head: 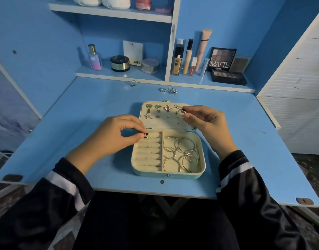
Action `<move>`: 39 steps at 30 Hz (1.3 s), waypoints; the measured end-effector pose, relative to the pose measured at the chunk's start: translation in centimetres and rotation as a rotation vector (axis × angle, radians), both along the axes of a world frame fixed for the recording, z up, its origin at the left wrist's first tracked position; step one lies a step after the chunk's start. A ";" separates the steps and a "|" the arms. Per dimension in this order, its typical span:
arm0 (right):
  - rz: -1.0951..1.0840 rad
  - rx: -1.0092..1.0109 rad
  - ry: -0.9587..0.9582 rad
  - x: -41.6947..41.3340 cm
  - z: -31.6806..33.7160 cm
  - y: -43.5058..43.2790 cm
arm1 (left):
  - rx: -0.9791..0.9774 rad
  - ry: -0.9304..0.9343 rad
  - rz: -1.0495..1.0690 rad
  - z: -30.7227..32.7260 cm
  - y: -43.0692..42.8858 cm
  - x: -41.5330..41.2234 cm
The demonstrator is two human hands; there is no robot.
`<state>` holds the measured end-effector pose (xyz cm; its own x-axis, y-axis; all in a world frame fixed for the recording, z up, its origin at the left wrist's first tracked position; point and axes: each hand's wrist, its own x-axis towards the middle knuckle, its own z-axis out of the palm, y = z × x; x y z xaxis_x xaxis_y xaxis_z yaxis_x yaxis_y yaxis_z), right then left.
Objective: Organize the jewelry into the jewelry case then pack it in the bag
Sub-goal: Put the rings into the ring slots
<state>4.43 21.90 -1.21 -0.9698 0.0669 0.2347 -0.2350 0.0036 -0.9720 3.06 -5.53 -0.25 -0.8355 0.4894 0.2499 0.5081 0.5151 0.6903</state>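
An open cream jewelry case lies on the blue desk in front of me. Its lid holds several earrings. The right compartment holds several bangles; the left has ring rolls. My left hand pinches a small ring at the top ring roll. My right hand holds a silver ring over the lid's right side. Three more rings lie on the desk behind the case: one at the left, two close together.
Shelves behind the desk hold a perfume bottle, compacts, makeup tubes and eyeshadow palettes. A white cabinet stands at the right. The desk's front edge is near my lap. No bag is in view.
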 end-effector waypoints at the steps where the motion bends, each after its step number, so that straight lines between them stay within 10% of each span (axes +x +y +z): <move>1: 0.006 -0.002 0.003 0.0 0.0 0.0 | -0.003 -0.001 0.000 0.0 0.0 0.0; 39: 0.298 0.709 0.149 1.9 1.7 -4.2 | -0.014 -0.069 0.153 -3.6 1.2 -5.2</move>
